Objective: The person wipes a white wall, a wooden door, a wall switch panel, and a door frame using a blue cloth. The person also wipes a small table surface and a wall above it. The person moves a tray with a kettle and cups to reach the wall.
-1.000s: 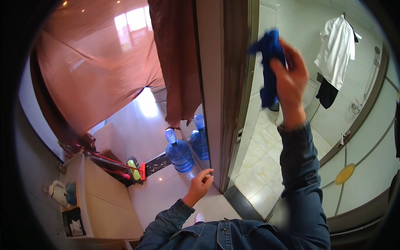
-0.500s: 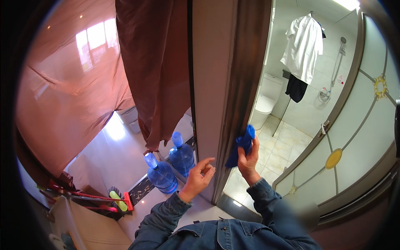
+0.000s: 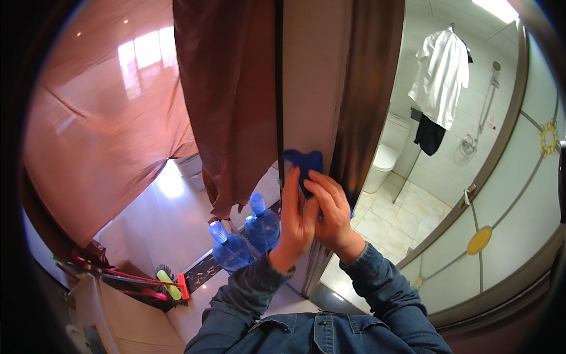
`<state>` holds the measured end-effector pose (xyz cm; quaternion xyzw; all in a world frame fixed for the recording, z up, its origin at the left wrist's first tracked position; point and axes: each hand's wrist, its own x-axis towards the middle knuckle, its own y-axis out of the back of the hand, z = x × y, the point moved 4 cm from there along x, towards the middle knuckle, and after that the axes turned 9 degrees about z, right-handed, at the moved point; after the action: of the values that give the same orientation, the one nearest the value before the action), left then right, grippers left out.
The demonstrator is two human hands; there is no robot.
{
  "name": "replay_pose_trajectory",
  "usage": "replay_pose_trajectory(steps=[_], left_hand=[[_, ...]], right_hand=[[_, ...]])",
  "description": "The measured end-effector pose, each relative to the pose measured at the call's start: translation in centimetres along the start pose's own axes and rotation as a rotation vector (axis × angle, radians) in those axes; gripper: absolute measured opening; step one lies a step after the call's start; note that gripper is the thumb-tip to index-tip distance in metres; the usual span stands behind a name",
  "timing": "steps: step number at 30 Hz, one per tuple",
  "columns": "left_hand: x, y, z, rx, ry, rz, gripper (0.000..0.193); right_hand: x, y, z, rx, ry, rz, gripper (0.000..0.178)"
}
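Note:
A crumpled dark blue cloth [image 3: 308,162] is held up in front of the narrow pale wall strip [image 3: 309,88], beside the brown door frame [image 3: 368,76]. My right hand [image 3: 335,215] grips it from the right, fingers bent over its lower part. From the left my left hand [image 3: 295,221] takes hold of the cloth too, fingers pointing up along its edge and the thumb close to my right hand. The hands touch or nearly touch, and they hide the lower part of the cloth. A bit of blue also shows just right of my right hand.
Two blue water bottles [image 3: 233,251] stand on the floor at left, under a brown curtain [image 3: 230,106]. Brooms [image 3: 171,286] lie beside a beige cabinet [image 3: 127,318]. At right, a frosted glass door [image 3: 501,206] opens on a bathroom with a toilet [image 3: 383,159] and a hanging white shirt [image 3: 439,76].
My right hand has brought the cloth left from the door frame to the wall strip. My left hand, free before, has risen and joined it on the cloth.

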<state>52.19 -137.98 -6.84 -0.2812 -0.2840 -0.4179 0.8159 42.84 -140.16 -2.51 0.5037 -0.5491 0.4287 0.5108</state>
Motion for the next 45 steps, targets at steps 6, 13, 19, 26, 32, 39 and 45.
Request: replay_pose_trajectory(steps=[6,13,19,26,32,39,45], left_hand=[[1.4,-1.9,-2.5,0.38,-0.344,0.092,0.05],[11.2,-4.3,1.2,0.445,-0.676,0.216,0.051],[20.2,-6.3,7.7,0.147,-0.95,0.119,0.052],[6.8,-2.4,-4.3,0.345,-0.789,0.166,0.041],[-10.8,3.5,-15.6,0.488,-0.109,0.162,0.038],[-11.0,4.8,-16.9,0.519,0.002,0.222,0.039],[3.7,2.0,-7.2,0.443,-0.413,0.261,0.037]], right_hand=[[-0.3,4.3,2.2,0.084,0.006,0.041,0.041],[-0.9,4.9,8.2,-0.02,-0.044,0.083,0.062],[-2.6,3.2,10.1,0.102,-0.023,0.194,0.06],[-2.8,3.1,10.2,0.197,-0.071,0.198,0.062],[-2.8,3.2,9.9,0.183,-0.12,0.187,0.062],[-2.7,3.2,9.8,0.128,-0.099,0.191,0.06],[-3.2,3.1,10.2,0.182,-0.133,0.224,0.058]])
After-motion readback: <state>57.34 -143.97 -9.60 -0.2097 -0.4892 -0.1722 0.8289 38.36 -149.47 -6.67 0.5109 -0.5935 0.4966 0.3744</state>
